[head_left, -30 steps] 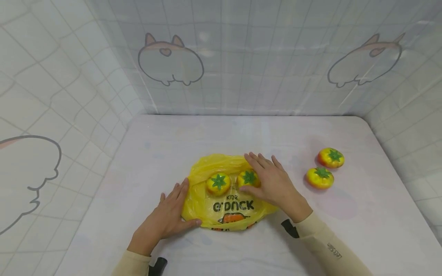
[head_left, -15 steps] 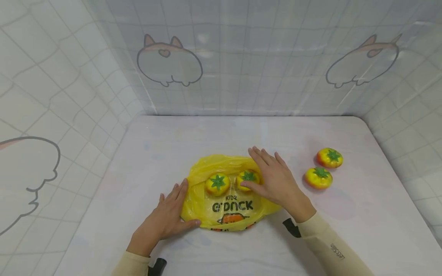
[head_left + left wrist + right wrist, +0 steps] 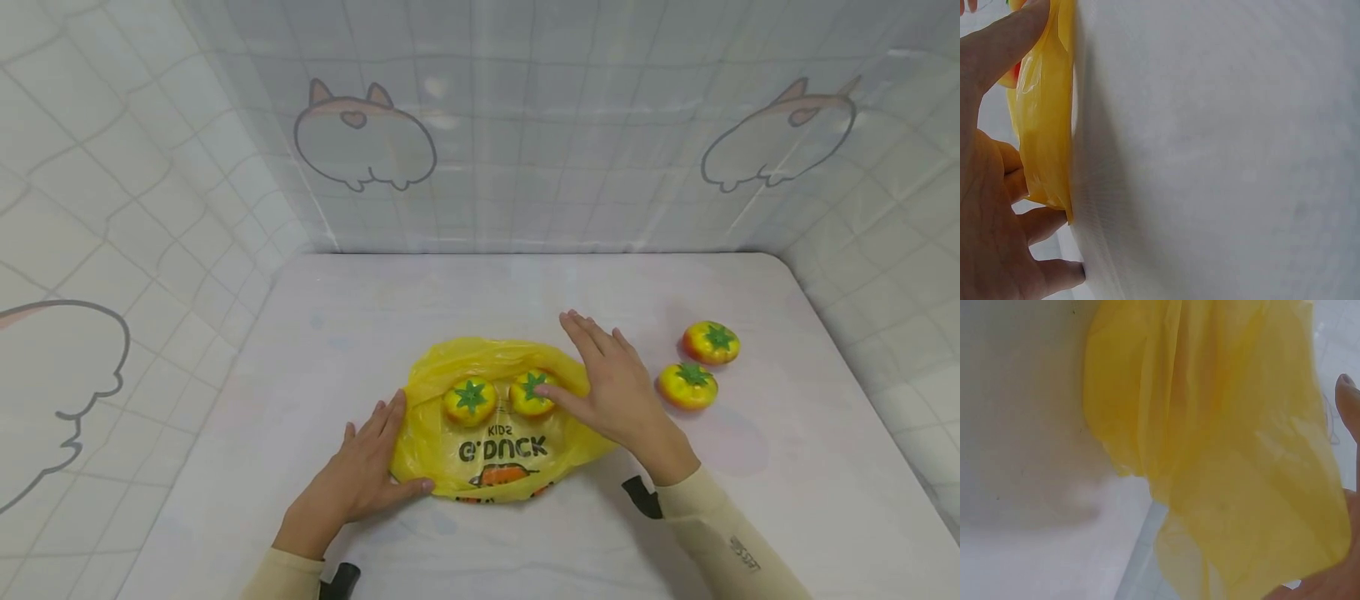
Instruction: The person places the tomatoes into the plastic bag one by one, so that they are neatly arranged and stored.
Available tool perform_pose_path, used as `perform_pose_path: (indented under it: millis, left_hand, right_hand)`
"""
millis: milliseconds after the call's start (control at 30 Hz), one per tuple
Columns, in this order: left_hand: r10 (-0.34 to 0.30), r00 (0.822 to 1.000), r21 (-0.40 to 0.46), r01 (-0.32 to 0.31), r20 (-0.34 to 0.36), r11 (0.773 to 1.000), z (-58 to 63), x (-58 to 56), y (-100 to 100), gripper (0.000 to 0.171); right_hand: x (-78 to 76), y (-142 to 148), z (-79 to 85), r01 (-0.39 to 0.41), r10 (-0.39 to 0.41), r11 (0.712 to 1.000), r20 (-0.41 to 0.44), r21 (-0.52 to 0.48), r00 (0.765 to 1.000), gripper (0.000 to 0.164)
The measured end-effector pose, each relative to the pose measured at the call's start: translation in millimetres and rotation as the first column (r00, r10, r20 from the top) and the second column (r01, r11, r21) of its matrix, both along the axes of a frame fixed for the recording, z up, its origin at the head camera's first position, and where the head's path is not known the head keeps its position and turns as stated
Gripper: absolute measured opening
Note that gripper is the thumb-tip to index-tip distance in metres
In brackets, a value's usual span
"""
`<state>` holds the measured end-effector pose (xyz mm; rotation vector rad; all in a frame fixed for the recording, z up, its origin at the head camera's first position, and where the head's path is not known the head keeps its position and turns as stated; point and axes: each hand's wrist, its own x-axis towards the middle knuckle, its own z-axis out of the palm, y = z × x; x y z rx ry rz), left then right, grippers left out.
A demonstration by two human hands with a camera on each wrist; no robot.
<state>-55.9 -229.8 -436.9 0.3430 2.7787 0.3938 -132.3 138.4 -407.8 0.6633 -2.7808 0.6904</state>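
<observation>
A pale desk (image 3: 465, 292) with faint bluish and pinkish patches spreads across the lower part of the head view, its far corners rounded and a thin dark line along its far edge. Behind it stands a greyish back wall (image 3: 570, 158), glossy and lined with a grid; a left wall (image 3: 112, 208) and a right wall (image 3: 900, 275) carry similar, wavier lines. Two round cartoon animals with pinkish ears, a left one (image 3: 367, 154) and a right one (image 3: 772, 150), decorate the back wall. Soft whitish reflections (image 3: 438, 87) gleam there.
</observation>
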Motion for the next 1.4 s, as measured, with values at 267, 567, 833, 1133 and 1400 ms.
perform_pose_path:
  millis: [267,567,833,1133,1400]
  left_hand:
    - [-0.004,1.0,0.004,0.004,-0.004,1.0,-0.6,0.4,0.2,0.13]
    - [0.001,1.0,0.001,-0.001,0.012,1.0,1.9,-0.1,0.7,0.13]
    - [0.0,1.0,0.0,0.0,0.004,1.0,-0.6,-0.2,-1.4,0.129]
    - [0.0,1.0,-0.001,0.0,0.002,1.0,-2.5,-0.7,-1.8,0.129]
    - [0.003,1.0,0.002,-0.003,0.004,1.0,-4.1,-0.2,-1.2,0.129]
  right_hand:
    - [0.9,6.1,2.5,0.028,-0.028,0.999,-0.017,-0.022,0.999,0.1]
    - [1.3,16.3,-0.5,0.044,-0.048,0.998,-0.059,-0.055,0.997,0.099]
    - [1.0,28.0,-0.2,0.08,-0.083,0.993,-0.037,-0.081,0.996,0.1]
    - [-2.7,44.6,5.7,0.121,-0.129,0.985,-0.062,-0.124,0.99,0.098]
    - [-4.7,65.0,15.7,0.198,-0.209,0.965,-0.053,-0.171,0.976,0.096]
